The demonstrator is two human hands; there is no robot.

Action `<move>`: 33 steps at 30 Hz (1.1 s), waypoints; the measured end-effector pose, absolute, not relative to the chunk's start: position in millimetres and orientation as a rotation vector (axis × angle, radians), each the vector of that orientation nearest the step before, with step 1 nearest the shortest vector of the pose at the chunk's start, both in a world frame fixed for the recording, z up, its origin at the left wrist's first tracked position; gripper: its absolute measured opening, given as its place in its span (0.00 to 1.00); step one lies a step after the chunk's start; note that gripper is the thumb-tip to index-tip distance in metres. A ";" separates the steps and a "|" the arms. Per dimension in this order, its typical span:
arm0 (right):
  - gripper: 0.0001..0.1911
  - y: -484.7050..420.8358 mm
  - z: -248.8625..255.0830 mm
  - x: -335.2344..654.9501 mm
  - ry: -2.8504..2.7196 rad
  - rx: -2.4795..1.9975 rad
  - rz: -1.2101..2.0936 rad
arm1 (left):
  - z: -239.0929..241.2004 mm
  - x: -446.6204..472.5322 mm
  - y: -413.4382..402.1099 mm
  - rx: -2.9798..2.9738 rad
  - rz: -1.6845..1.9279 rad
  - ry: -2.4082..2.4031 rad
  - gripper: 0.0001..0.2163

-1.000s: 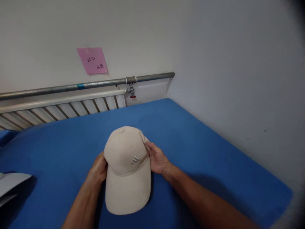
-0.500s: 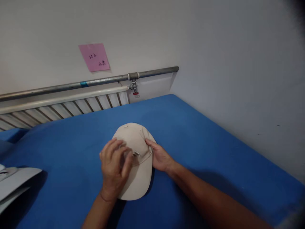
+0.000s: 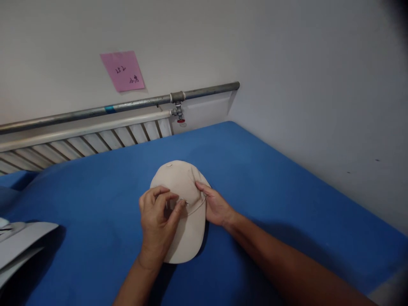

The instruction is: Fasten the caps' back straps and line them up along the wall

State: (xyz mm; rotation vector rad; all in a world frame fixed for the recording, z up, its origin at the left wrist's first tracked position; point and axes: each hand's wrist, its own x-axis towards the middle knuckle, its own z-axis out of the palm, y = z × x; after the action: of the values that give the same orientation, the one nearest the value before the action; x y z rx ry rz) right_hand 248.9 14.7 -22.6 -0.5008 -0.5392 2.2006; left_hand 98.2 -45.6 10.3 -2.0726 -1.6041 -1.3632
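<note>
A beige baseball cap (image 3: 181, 180) lies on the blue surface (image 3: 270, 182), its brim pointing toward me. My left hand (image 3: 157, 223) rests on top of the cap's front, fingers curled with the thumb and fingertips pinching at the small logo above the brim. On the cap's right side, my right hand (image 3: 216, 206) grips the edge of the crown, with its fingers pressed against the fabric.
Grey flat sheets (image 3: 19, 246) lie at the left edge of the blue surface. Behind it run a metal pipe (image 3: 127, 106) with a valve and a slatted white radiator (image 3: 79, 144). A pink note (image 3: 123, 71) hangs on the wall. A white wall closes the right side.
My left hand left the cap's left side and came up onto its front, now pinching near the logo. The cap sits flatter and a little farther away. My right hand stayed on the right side.
</note>
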 end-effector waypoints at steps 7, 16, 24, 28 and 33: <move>0.17 14.4 -23.8 247.5 -0.523 -0.523 2.185 | 10.3 97.4 -45.1 -2.077 -1.376 -1.623 0.05; 0.15 14.9 -24.6 247.2 -0.513 -0.526 2.186 | 8.3 93.0 -42.4 -2.114 -1.377 -1.588 0.02; 0.15 13.4 -23.3 246.5 -0.506 -0.564 2.164 | 8.3 93.4 -41.9 -2.119 -1.393 -1.663 0.05; 0.16 10.2 -21.2 244.6 -0.551 -0.582 2.086 | 9.8 95.8 -43.6 -2.095 -1.424 -1.707 0.05; 0.16 6.1 -17.9 243.3 -0.543 -0.588 2.066 | 10.1 96.5 -43.1 -2.096 -1.434 -1.709 0.04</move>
State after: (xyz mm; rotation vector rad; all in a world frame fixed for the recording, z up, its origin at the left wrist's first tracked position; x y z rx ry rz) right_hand 243.3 6.1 -17.9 -0.5876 -0.5434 2.0658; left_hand 96.5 -43.1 10.1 -2.0963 -1.7089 -1.4342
